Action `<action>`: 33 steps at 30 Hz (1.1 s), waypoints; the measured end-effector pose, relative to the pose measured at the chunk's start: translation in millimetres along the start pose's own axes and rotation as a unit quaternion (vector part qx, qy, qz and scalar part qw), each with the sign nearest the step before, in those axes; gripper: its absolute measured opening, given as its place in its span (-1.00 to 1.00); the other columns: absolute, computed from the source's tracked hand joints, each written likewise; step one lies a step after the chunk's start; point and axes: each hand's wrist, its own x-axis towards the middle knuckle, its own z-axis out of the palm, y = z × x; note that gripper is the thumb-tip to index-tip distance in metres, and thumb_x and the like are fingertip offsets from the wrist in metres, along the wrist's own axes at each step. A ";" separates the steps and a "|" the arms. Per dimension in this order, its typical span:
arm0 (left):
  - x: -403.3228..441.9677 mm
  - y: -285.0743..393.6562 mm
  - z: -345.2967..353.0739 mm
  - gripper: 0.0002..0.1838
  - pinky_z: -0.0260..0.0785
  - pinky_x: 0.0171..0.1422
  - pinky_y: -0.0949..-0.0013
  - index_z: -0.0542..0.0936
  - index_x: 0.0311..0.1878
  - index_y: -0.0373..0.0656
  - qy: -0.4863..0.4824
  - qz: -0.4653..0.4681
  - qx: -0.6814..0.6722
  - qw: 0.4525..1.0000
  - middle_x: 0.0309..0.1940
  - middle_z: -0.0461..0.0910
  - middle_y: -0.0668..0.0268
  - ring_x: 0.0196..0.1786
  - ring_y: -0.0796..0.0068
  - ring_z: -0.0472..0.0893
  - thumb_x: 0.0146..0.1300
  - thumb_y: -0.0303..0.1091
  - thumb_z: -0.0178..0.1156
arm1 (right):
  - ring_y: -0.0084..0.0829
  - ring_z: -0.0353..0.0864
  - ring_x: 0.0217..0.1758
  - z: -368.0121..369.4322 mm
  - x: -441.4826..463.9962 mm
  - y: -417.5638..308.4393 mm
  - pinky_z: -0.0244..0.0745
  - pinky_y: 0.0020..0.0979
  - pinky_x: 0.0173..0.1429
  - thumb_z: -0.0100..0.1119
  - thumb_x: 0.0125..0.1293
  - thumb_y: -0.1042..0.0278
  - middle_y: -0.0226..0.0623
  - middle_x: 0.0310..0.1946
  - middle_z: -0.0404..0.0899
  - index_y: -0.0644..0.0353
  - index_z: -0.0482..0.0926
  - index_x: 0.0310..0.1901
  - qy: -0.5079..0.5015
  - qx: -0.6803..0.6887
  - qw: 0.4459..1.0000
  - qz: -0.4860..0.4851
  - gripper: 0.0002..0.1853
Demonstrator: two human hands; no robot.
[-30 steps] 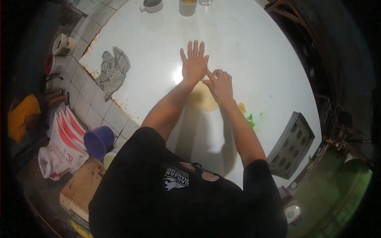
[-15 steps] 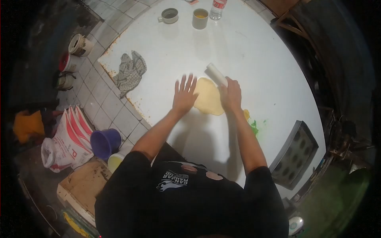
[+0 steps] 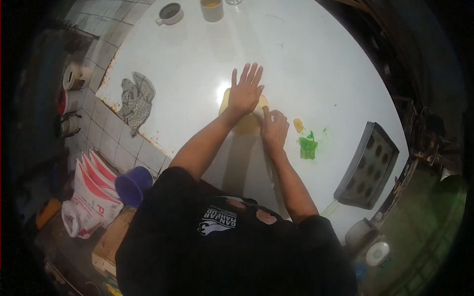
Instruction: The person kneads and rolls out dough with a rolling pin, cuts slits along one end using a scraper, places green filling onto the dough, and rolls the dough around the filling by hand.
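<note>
A flat sheet of pale yellow dough [image 3: 247, 124] lies on the white table, partly covered by my hands. My left hand [image 3: 245, 94] is over its upper part, palm down and fingers stretched out. At the dough's right edge, my right hand [image 3: 275, 129] has its fingers curled in, close to the left palm. Whatever it grips is hidden; the white rolling pin seen earlier cannot be made out now. A small yellow piece [image 3: 298, 125] and a green smear [image 3: 308, 147] are to the right of my right hand.
On the white table [image 3: 316, 64] lie a checked cloth [image 3: 137, 102] at left and a dark tray [image 3: 368, 165] at right. A handled cup [image 3: 171, 14] and a mug with yellow contents [image 3: 212, 10] stand at the far side. A purple bucket [image 3: 134, 186] is at lower left.
Since half a second ago, my left hand has moved from beside the dough to over it. The rolling pin in my right hand has gone out of sight. The view has shifted.
</note>
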 end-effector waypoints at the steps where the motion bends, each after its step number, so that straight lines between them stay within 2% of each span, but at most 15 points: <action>1: 14.1 4.9 1.7 -0.29 -0.19 0.85 -0.39 0.19 0.80 -0.11 -0.010 0.005 0.005 1.000 0.82 0.14 0.14 0.86 0.02 0.03 0.75 -0.01 -0.04 | -0.13 0.54 0.20 -1.0 3.1 1.0 0.43 -0.04 0.18 0.47 0.44 0.22 -0.21 0.16 0.53 -0.09 0.53 0.52 0.003 -0.018 1.000 0.014 -0.36; 5: 44.2 13.9 10.3 -0.28 -0.19 0.87 -0.37 0.18 0.81 -0.02 -0.014 0.022 0.035 0.999 0.82 0.16 0.16 0.87 0.07 0.04 0.73 0.00 -0.01 | -0.04 0.60 0.13 0.8 7.5 2.0 0.48 0.00 0.08 0.45 0.42 0.32 -0.15 0.12 0.61 0.03 0.58 0.48 0.046 0.012 0.999 0.025 -0.40; 9: 62.1 23.8 14.8 -0.28 -0.19 0.87 -0.38 0.17 0.82 -0.03 -0.022 0.039 0.053 0.998 0.82 0.15 0.15 0.87 0.05 0.03 0.74 0.00 -0.02 | -0.16 0.56 0.19 10.6 9.9 2.2 0.44 -0.07 0.18 0.48 0.42 0.19 -0.22 0.19 0.54 0.02 0.53 0.53 0.033 0.033 0.996 0.077 -0.33; 15: 94.2 44.6 17.2 -0.32 0.00 0.82 -0.30 0.29 0.73 -0.12 0.038 0.096 -0.055 0.993 0.72 0.31 0.05 0.82 -0.08 0.11 0.68 -0.10 0.12 | -0.03 0.62 0.13 -13.6 23.8 10.5 0.52 -0.03 0.17 0.47 0.44 0.17 -0.09 0.10 0.59 0.14 0.56 0.45 -0.019 0.057 0.994 0.088 -0.39; 17: 106.1 35.5 29.4 -0.34 0.10 0.77 -0.23 0.34 0.68 -0.20 0.092 0.075 -0.254 0.960 0.63 0.40 0.01 0.77 -0.16 0.19 0.63 -0.20 0.20 | 0.03 0.64 0.12 -11.2 30.5 20.8 0.55 -0.01 0.16 0.45 0.46 0.18 -0.04 0.07 0.61 0.17 0.57 0.41 -0.045 0.091 0.988 0.118 -0.44; 18: 103.6 32.5 16.3 -0.34 0.10 0.77 -0.23 0.34 0.68 -0.20 0.093 0.082 -0.253 0.959 0.63 0.40 0.01 0.77 -0.16 0.19 0.63 -0.20 0.20 | 0.07 0.64 0.11 -0.4 27.4 31.6 0.57 0.01 0.16 0.43 0.48 0.20 0.00 0.05 0.62 0.20 0.58 0.37 0.038 0.104 0.988 0.107 -0.48; 19: 93.3 24.2 -5.4 -0.33 0.11 0.76 -0.21 0.34 0.68 -0.21 0.150 0.010 -0.249 0.957 0.62 0.42 -0.01 0.75 -0.20 0.21 0.61 -0.22 0.21 | 0.11 0.65 0.11 5.9 20.7 36.4 0.59 0.03 0.16 0.41 0.50 0.23 0.04 0.03 0.64 0.22 0.59 0.34 0.117 0.119 0.981 0.098 -0.53; 20: 79.3 11.8 -25.3 -0.33 0.12 0.75 -0.19 0.34 0.68 -0.23 0.207 -0.063 -0.240 0.946 0.60 0.44 -0.03 0.73 -0.23 0.24 0.60 -0.25 0.22 | 0.11 0.65 0.11 1.3 17.0 34.1 0.59 0.03 0.16 0.41 0.50 0.23 0.04 0.03 0.64 0.22 0.59 0.34 0.120 0.126 0.980 0.101 -0.53; 22: 32.3 -14.9 -56.3 -0.30 0.07 0.77 -0.25 0.32 0.71 -0.22 0.200 -0.076 -0.178 0.961 0.65 0.39 -0.03 0.74 -0.24 0.23 0.59 -0.25 0.22 | 0.05 0.66 0.11 -17.5 12.3 23.6 0.60 0.00 0.15 0.40 0.49 0.26 -0.02 0.05 0.65 0.22 0.59 0.32 0.137 0.135 0.974 0.118 -0.55; 23: 10.5 -13.3 -63.9 -0.30 0.07 0.77 -0.25 0.32 0.71 -0.22 0.198 -0.069 -0.172 0.963 0.65 0.39 -0.03 0.74 -0.24 0.23 0.59 -0.25 0.22 | -0.05 0.67 0.12 -22.2 6.1 23.1 0.59 -0.04 0.13 0.43 0.45 0.27 -0.09 0.05 0.65 0.21 0.60 0.29 0.115 -0.058 0.990 -0.052 -0.55; 24: -13.5 -10.7 -68.3 -0.30 0.03 0.78 -0.29 0.31 0.72 -0.19 0.152 -0.021 -0.127 0.980 0.67 0.37 -0.01 0.76 -0.22 0.21 0.60 -0.23 0.21 | -0.05 0.67 0.12 -16.5 2.0 12.2 0.59 -0.04 0.13 0.43 0.45 0.27 -0.09 0.05 0.65 0.21 0.60 0.29 0.118 -0.054 0.991 -0.045 -0.55; 26: -41.6 -3.3 -59.8 -0.29 0.00 0.79 -0.33 0.30 0.73 -0.17 0.098 0.028 -0.085 0.991 0.70 0.34 0.01 0.78 -0.20 0.19 0.62 -0.21 0.19 | -0.13 0.66 0.13 1.8 -8.8 -13.5 0.55 -0.07 0.18 0.48 0.40 0.25 -0.21 0.03 0.63 0.10 0.62 0.29 0.025 0.060 0.995 0.074 -0.53; 28: -48.2 16.9 -36.3 -0.30 -0.09 0.82 -0.39 0.28 0.75 -0.12 -0.030 0.109 -0.002 0.994 0.75 0.28 0.10 0.82 -0.09 0.15 0.66 -0.12 0.13 | -0.18 0.61 0.18 20.5 -14.8 -13.3 0.50 -0.07 0.28 0.51 0.37 0.24 -0.29 0.06 0.56 -0.02 0.62 0.34 0.038 0.060 0.996 0.054 -0.47; 31: -23.0 32.7 -13.1 -0.35 -0.15 0.83 -0.41 0.27 0.78 0.01 -0.057 0.090 -0.018 0.994 0.79 0.24 0.18 0.84 -0.05 0.10 0.73 -0.06 -0.02 | -0.23 0.53 0.25 22.3 -15.2 -5.7 0.47 -0.06 0.33 0.51 0.36 0.22 -0.32 0.17 0.47 -0.11 0.60 0.45 0.122 -0.012 0.991 0.052 -0.39; 33: 4.3 40.1 -4.4 -0.33 -0.16 0.85 -0.40 0.27 0.77 -0.03 -0.060 0.105 -0.005 0.993 0.79 0.24 0.17 0.84 0.01 0.10 0.72 -0.05 0.00 | -0.22 0.54 0.25 17.6 -5.5 6.8 0.48 -0.06 0.31 0.51 0.37 0.22 -0.32 0.16 0.48 -0.11 0.61 0.44 0.077 -0.015 0.995 0.065 -0.40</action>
